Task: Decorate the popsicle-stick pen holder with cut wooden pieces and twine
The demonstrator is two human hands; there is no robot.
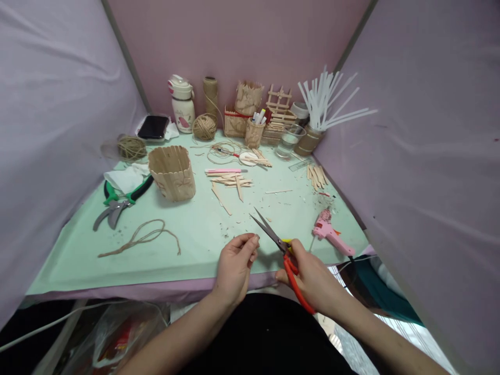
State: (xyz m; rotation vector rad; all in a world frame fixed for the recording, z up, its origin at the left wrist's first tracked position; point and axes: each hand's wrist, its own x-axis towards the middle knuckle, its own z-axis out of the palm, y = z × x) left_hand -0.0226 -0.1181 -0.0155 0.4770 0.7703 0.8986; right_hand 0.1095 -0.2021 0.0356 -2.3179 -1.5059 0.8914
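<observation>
In my right hand [312, 278] are red-handled scissors [291, 271], their dark blades partly apart and pointing up and left over the green table [203, 245]. Thumb and fingertips of my left hand [237, 265] are pinched together just left of the blades; whatever they hold is too small to make out. Beyond the hands lies a pile of thin wooden sticks [230, 180] with a pink pen-like tool [224, 171] along its top. A pink glue gun [331, 233] rests to the right of the scissors.
A wooden-stick basket [172, 174], green-handled pruning shears [117, 205] and a loop of twine [136, 240] are on the left. Along the back stand a bottle [183, 107], a twine ball [204, 127], a cup of water [288, 141] and a jar of white sticks [309, 140].
</observation>
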